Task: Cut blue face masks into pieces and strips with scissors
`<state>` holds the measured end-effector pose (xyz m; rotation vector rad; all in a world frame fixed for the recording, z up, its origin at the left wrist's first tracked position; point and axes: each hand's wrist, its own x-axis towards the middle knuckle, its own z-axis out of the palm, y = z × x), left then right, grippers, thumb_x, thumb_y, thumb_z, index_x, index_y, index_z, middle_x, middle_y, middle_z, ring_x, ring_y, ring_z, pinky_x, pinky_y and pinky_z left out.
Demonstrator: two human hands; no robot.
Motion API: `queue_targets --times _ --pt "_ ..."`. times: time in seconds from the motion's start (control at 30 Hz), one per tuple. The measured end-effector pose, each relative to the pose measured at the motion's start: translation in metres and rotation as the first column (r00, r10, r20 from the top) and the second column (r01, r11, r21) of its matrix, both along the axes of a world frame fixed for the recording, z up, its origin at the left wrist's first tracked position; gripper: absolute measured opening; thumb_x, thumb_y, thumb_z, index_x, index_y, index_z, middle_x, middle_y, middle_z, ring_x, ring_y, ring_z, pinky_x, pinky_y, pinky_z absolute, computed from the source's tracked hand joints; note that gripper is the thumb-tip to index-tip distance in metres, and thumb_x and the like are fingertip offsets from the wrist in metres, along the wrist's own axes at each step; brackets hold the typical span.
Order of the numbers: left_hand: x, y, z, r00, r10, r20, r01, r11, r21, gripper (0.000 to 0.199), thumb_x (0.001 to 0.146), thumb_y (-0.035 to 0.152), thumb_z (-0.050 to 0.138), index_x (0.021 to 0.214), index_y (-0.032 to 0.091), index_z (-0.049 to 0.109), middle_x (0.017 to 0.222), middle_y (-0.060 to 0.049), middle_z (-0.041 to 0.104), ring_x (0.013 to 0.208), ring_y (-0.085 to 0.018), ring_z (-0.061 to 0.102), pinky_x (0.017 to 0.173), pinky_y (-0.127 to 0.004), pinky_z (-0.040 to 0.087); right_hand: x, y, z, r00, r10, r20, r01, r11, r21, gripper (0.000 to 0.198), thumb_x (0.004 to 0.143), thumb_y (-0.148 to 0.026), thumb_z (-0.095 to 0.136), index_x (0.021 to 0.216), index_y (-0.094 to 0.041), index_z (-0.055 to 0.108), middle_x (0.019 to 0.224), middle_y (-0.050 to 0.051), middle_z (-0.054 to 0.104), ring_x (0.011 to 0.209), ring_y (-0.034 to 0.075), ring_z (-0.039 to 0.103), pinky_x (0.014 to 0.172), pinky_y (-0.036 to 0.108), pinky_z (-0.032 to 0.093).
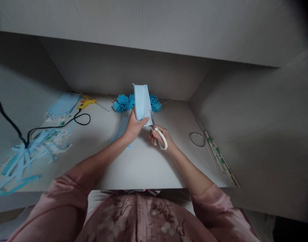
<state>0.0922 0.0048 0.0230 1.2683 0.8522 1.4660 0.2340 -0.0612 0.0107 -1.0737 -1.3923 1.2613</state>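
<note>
My left hand (pixel 136 125) is closed on a light blue face mask (pixel 142 99), held upright above the table with the thumb across its lower part. Through the white handles of a pair of scissors (pixel 162 138) go the fingers of my right hand (pixel 159 135). The scissor blades meet the mask's lower right edge; whether they are parted there is hard to see. Behind the mask lie several bright blue flowers (pixel 123 99) on sticks, partly hidden by it. Another flat blue piece (pixel 121 127) rests on the table below my left hand.
At the left are a stack of blue masks (pixel 63 105), a yellow glue gun (pixel 86 102) with a black looped cord (pixel 82 119), and a heap of cut strips (pixel 35 154). To the right lie a thin ring (pixel 197 139) and several sticks (pixel 221 156). Walls (pixel 133 70) enclose the table's back and sides.
</note>
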Motion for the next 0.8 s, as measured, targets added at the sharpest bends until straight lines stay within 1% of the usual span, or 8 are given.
queue_targets --times 0.13,0.33,0.57,0.8 --pt "-0.0003 0.0009 -0.0022 1.0 -0.004 -0.03 0.004 1.0 0.01 0.061 0.066 0.022 0.073 0.123 0.019 0.049 0.12 -0.007 0.06 0.113 -0.025 0.057 0.099 -0.041 0.046 -0.0014 -0.0005 0.0005 1.0 -0.009 -0.007 0.009 1.0 -0.001 0.054 0.069 -0.07 0.064 0.074 -0.018 0.052 0.063 -0.002 0.055 0.046 0.008 0.049 0.039 0.022 0.037" --pt "0.0001 0.0003 -0.0033 0.999 -0.004 -0.038 0.004 1.0 -0.002 0.06 0.067 0.023 0.072 0.122 0.02 0.049 0.121 -0.008 0.06 0.112 -0.025 0.058 0.099 -0.041 0.047 -0.0024 -0.0005 0.0 0.999 -0.027 -0.02 0.028 1.0 0.01 0.051 0.071 -0.068 0.065 0.072 -0.018 0.052 0.061 -0.002 0.056 0.045 0.007 0.048 0.04 0.021 0.038" --pt "-0.0001 0.0015 -0.0064 0.999 -0.001 -0.041 0.003 1.0 0.027 0.059 0.068 0.023 0.072 0.123 0.019 0.049 0.119 -0.008 0.06 0.11 -0.024 0.058 0.098 -0.041 0.047 -0.0046 -0.0017 0.0007 0.998 -0.048 -0.027 0.047 0.999 -0.017 0.051 0.07 -0.068 0.065 0.072 -0.018 0.052 0.059 -0.003 0.055 0.043 0.007 0.048 0.04 0.021 0.037" --pt "0.0004 0.003 -0.0088 1.0 -0.004 -0.027 0.005 1.0 0.017 0.061 0.068 0.023 0.072 0.123 0.02 0.048 0.122 -0.008 0.059 0.114 -0.025 0.057 0.101 -0.043 0.045 -0.0028 -0.0004 -0.0055 0.997 -0.048 -0.058 0.047 0.999 -0.016 0.046 0.074 -0.062 0.066 0.072 -0.018 0.053 0.059 -0.003 0.055 0.043 0.006 0.047 0.04 0.021 0.038"
